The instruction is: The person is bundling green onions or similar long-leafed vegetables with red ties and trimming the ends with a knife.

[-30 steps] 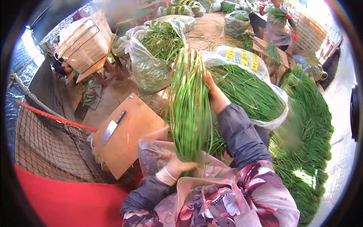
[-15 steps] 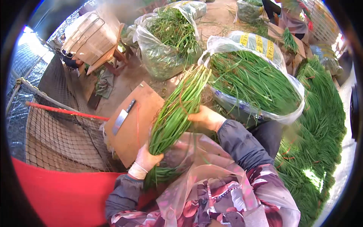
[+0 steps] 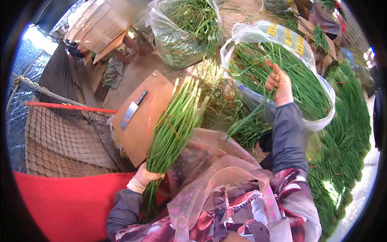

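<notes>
My left hand (image 3: 145,176), in a pale glove, is closed around the leafy lower part of a bunch of green chives (image 3: 170,131). The bunch slants up and away, its pale stem ends resting near the edge of a brown board (image 3: 139,139). My right hand (image 3: 279,84) is raised over the open plastic bag of chives (image 3: 278,72), fingers curled. A few loose green strands (image 3: 246,120) trail down from it toward my lap. On the board lies a knife (image 3: 133,110) with a black handle, close to a thin red strip (image 3: 149,117).
Another clear bag of greens (image 3: 181,48) stands ahead. Chives lie in a large heap (image 3: 342,153) at the right. A red pole (image 3: 70,107) and netting (image 3: 68,141) border the left, near red cloth (image 3: 72,205). Crates (image 3: 98,30) stand at upper left.
My right hand has left the bunch and moved right, over the bag, with a few strands trailing. My left hand keeps the bunch, slightly lower and further left.
</notes>
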`<state>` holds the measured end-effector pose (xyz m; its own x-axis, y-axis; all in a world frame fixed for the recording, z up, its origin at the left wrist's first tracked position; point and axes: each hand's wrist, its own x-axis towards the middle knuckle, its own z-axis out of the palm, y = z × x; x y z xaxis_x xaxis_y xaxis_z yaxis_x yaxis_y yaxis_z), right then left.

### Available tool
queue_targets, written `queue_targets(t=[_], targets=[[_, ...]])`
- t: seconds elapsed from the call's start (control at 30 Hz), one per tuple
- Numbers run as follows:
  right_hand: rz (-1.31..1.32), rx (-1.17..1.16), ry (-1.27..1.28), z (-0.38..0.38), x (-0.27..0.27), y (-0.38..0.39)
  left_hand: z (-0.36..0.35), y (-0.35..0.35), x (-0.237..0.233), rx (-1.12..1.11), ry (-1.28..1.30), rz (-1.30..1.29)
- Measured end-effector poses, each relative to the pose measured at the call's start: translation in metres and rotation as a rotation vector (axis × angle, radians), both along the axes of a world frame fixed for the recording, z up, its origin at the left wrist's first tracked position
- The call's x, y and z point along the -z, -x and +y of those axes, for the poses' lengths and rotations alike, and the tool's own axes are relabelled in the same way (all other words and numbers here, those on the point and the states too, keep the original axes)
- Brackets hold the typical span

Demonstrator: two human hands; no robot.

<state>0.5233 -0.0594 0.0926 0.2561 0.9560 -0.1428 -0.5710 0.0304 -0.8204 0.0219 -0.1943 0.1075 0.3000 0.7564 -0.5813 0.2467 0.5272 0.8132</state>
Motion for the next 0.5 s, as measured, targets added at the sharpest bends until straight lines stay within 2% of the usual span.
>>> queue_targets(t=[0.03,0.07,0.1,0.13,0.17,0.2,0.23,0.27,0.3,0.33,0.37,0.4,0.43,0.47,0.5], targets=[[-0.131,-0.038,0.014,0.003,-0.006,0.0,0.0,0.0,0.001,-0.011,0.0,0.004],[-0.727,-0.307,0.007,0.004,0.0,0.006,0.004,-0.002,0.002,-0.013,-0.001,0.001],[-0.966,-0.585,0.029,0.0,0.011,0.029,0.008,-0.007,0.002,-0.017,-0.001,-0.004],[-1.381,-0.63,0.007,-0.015,0.012,0.051,0.013,-0.014,0.0,-0.04,-0.018,-0.013],[-1.745,-0.646,0.197,-0.017,0.027,0.063,0.018,-0.021,0.001,-0.052,-0.024,-0.013],[-1.669,-0.587,0.123,-0.027,0.008,0.081,0.021,-0.029,0.005,-0.075,-0.139,0.007],[-1.327,-0.626,0.057,-0.034,0.024,0.091,0.02,-0.039,0.01,-0.096,-0.252,0.028],[-0.66,-0.824,0.027,-0.04,0.034,0.108,0.02,-0.052,0.02,-0.102,-0.253,0.024],[-0.188,-0.986,-0.027,-0.045,0.044,0.128,0.021,-0.066,0.034,-0.133,-0.42,0.049],[0.23,-1.028,-0.019,-0.052,0.054,0.152,0.023,-0.077,0.047,-0.161,-0.59,0.074],[0.348,-0.928,-0.053,-0.058,0.047,0.175,0.024,-0.083,0.06,-0.122,-0.591,0.11],[0.461,-0.861,-0.007,-0.056,0.054,0.191,0.02,-0.101,0.053,-0.118,-0.589,0.088],[0.436,-0.703,0.005,-0.055,0.036,0.208,0.017,-0.115,0.045,-0.117,-0.585,0.064],[0.435,-0.647,0.087,-0.053,0.036,0.213,0.013,-0.117,0.05,-0.116,-0.585,0.058],[0.436,-0.588,0.167,-0.052,0.037,0.215,0.009,-0.117,0.054,-0.153,-0.576,-0.053]])
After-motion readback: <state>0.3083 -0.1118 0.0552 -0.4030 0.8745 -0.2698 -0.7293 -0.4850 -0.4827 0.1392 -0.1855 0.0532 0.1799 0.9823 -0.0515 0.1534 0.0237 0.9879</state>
